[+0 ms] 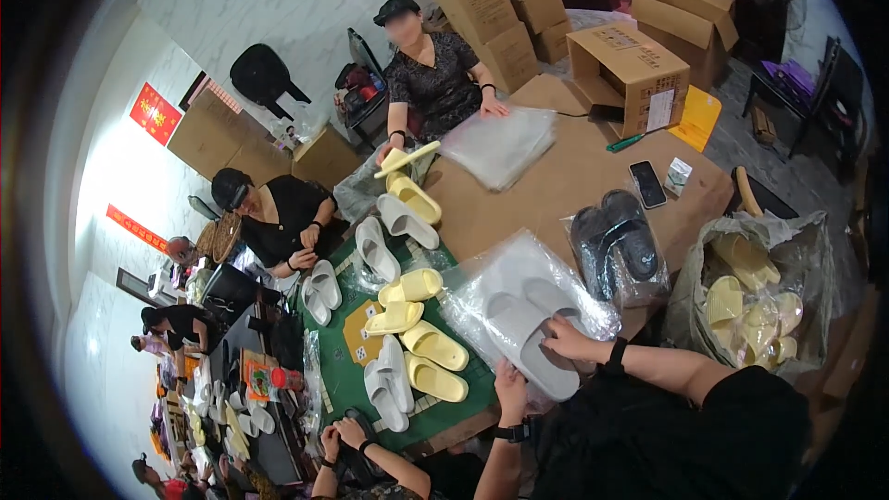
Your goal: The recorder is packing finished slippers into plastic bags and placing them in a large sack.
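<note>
Perhaps we're risking grey slippers (526, 348) sliding on slick film (470, 294), left hand (510, 389) gripping nearside, right hand (572, 340) half-curled atop.

Right hand (572, 343) on the slippers (519, 322), left hand (509, 389) at their left edge! Swing right of the right hand: a sack (683, 326), more slippers (724, 301) inside. Beyond that hand, a bagged pair (632, 245) on the table (583, 176), phone (647, 184) behind. Left of the left hand, loose pairs (431, 346) on a mat (477, 381).
</note>
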{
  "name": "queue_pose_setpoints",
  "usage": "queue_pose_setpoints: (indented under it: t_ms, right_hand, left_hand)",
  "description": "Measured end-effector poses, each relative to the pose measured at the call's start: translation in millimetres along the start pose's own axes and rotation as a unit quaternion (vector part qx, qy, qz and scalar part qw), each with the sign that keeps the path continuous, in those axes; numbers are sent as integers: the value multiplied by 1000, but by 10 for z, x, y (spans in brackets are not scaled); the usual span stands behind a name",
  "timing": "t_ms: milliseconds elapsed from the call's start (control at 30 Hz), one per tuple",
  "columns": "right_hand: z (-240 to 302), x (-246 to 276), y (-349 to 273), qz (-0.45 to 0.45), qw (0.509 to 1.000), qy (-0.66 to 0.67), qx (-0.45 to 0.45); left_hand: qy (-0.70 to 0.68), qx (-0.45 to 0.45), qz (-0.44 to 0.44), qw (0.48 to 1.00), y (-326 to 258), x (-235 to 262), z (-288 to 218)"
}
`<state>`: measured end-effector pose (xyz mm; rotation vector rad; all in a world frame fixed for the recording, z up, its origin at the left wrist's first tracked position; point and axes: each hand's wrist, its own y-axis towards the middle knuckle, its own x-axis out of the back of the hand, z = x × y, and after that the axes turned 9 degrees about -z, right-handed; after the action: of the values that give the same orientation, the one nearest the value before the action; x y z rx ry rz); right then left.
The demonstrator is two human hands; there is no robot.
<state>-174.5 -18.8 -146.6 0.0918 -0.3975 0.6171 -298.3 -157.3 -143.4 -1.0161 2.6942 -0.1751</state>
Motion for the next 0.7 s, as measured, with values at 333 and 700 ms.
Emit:
queue_pose_setpoints:
  t_ms: [333,700]
  right_hand:
    - [297,-110,227,-81,985,-111,-105]
    - [632,317,88,188,942,-254,118]
  left_hand:
    - [66,63,48,995,-221,-194,-193]
    - [-125,146,-35,981,14,-103,-741]
